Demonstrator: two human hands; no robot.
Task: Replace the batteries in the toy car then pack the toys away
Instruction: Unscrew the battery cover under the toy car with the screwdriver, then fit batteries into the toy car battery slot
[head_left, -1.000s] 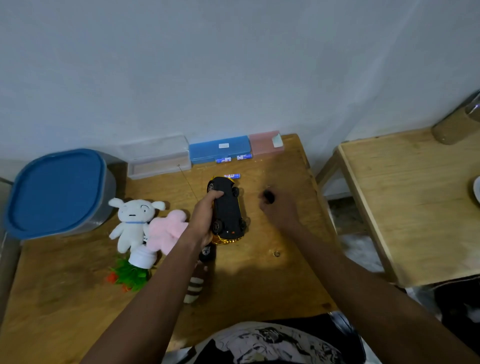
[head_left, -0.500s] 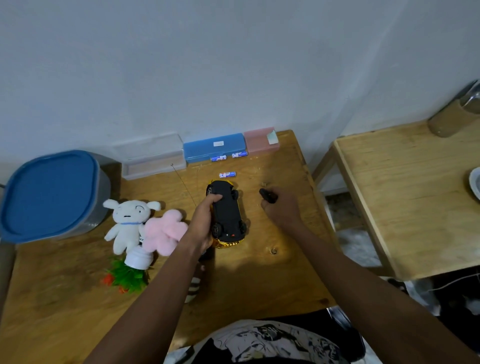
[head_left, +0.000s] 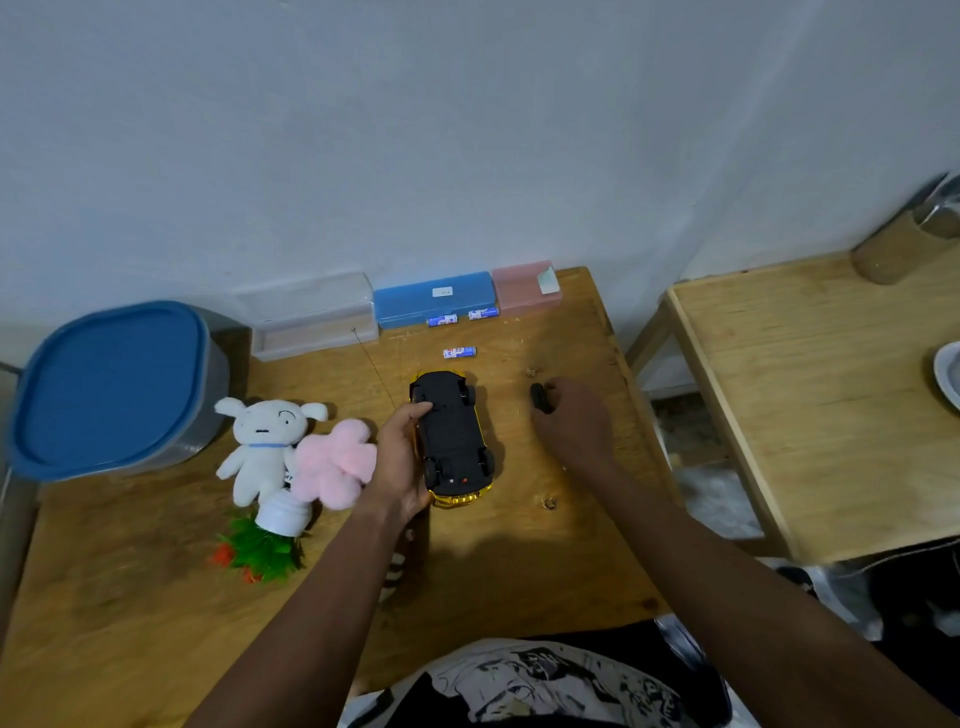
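A gold toy car lies upside down on the wooden table, black underside up. My left hand grips its left side, thumb on the underside. My right hand is to the car's right and pinches a small black piece, probably the battery cover. One battery lies just beyond the car; two more batteries lie against the blue case.
A blue-lidded grey bin stands at the left. A white plush, a pink plush and a small potted plastic plant lie left of the car. Clear case and pink case line the wall. A second table stands right.
My right hand has drawn slightly back toward me with the small black piece. The left hand and car have stayed put.
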